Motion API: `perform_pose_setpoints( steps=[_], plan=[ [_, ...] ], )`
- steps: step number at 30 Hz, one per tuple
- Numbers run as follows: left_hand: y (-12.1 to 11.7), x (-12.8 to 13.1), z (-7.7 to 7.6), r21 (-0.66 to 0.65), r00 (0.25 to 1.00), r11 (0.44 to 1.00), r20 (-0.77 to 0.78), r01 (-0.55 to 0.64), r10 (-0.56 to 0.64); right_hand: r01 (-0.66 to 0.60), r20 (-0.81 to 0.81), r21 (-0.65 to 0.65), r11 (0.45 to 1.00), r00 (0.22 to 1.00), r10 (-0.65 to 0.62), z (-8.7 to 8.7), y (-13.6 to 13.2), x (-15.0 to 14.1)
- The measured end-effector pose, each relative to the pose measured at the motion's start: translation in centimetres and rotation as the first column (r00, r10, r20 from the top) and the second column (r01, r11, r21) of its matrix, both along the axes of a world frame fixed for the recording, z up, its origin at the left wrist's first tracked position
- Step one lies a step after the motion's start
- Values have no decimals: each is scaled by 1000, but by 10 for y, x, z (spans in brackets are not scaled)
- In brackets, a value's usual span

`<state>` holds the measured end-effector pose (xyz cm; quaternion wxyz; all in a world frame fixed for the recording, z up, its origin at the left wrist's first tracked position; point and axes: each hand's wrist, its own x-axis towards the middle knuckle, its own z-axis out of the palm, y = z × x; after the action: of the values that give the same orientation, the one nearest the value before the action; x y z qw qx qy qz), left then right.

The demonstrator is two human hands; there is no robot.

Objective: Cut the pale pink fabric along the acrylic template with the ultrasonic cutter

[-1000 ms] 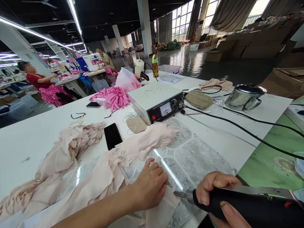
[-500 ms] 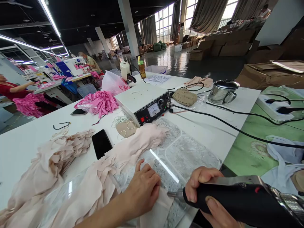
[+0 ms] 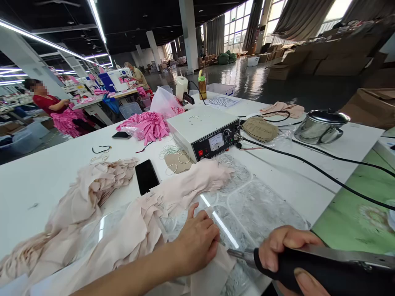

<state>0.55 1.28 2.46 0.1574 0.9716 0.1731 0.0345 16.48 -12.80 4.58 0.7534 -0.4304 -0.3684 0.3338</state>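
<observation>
My left hand (image 3: 197, 242) lies curled on a pale pink fabric piece (image 3: 212, 275), pressing it onto the scratched glass plate (image 3: 262, 209). My right hand (image 3: 286, 250) grips the black handle of a handheld cutting tool (image 3: 327, 273); its metal tip (image 3: 237, 255) points at the fabric just right of my left fingers. A black cable (image 3: 308, 166) runs from the tool's side to the white control box (image 3: 205, 131) with a dial and red button. Piles of pale pink fabric pieces (image 3: 92, 193) lie to the left.
A black phone (image 3: 146, 176) lies by the fabric piles. Pink strips (image 3: 148, 125), a steel pot (image 3: 319, 125), a tan mask-shaped piece (image 3: 259, 129) and white elastic rings (image 3: 171, 152) are on the white table. Other people sit at sewing stations at the far left.
The view swung left and back. Both hands hold nearly the same pose, with the tool tip staying at the fabric by my left fingers.
</observation>
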Motion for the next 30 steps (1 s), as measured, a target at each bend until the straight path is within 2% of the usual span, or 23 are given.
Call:
perform_pose_setpoints(
  steps=[5, 14, 19, 25, 30],
  plan=[
    [0, 0, 2, 14, 999, 1000, -42, 10, -10, 77, -90, 42, 996, 993, -73, 0, 8, -10],
    [0, 3, 5, 39, 994, 999, -104, 30, -26, 72, -115, 15, 997, 991, -69, -1, 15, -12],
    [0, 2, 3, 45, 997, 999, -73, 29, -26, -13, -72, 12, 1000, 997, 14, 0, 17, -7],
    [0, 2, 4, 44, 998, 999, -67, 22, -19, 47, -70, 31, 998, 997, -45, 3, 19, -13],
    [1, 3, 4, 33, 998, 999, -64, 26, -24, -19, -1, 43, 999, 1000, 19, -2, 20, -10]
  ],
)
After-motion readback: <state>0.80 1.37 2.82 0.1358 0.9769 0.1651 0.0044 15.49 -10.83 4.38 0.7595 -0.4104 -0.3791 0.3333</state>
